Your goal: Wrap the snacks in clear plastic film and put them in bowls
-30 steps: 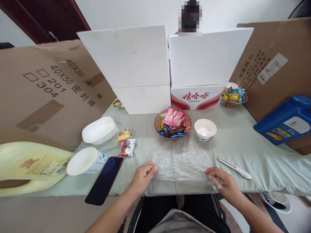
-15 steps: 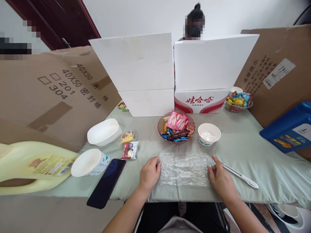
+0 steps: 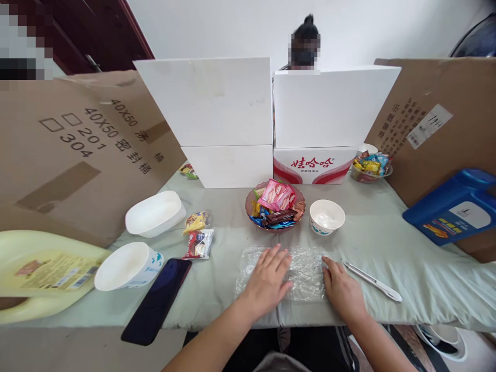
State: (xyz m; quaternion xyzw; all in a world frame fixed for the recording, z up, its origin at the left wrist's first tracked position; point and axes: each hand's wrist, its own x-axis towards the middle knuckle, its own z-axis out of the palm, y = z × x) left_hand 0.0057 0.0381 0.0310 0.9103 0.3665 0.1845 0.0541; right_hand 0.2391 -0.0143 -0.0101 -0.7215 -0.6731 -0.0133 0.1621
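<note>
A clear, crinkled plastic sheet or bag (image 3: pixel 306 274) lies flat on the cloth near the table's front edge; whether it is one layer or two I cannot tell. My left hand (image 3: pixel 269 279) rests flat on its left half, palm down and fingers spread. At the sheet's right edge is my right hand (image 3: pixel 343 287), with the index finger stretched out and the thumb apart from it; its other fingers are partly hidden. A white-handled utility knife (image 3: pixel 374 281) lies just right of that hand. Beyond the sheet stand a bowl of wrapped sweets (image 3: pixel 251 219) and a white paper bowl (image 3: pixel 327 217).
On the left are two snack packets (image 3: pixel 199 244), a phone (image 3: pixel 157 299), a paper bowl (image 3: pixel 129 266), a white dish (image 3: pixel 155 213) and a yellow jug (image 3: pixel 50 274). A blue jug (image 3: pixel 451 206) leans at right. White boxes (image 3: pixel 228 165) and cardboard (image 3: pixel 89 155) wall the table; a person is behind.
My left hand has moved right from the sheet's left edge and now lies spread on top of it. The right hand stays at the right edge. The camera view has shifted slightly.
</note>
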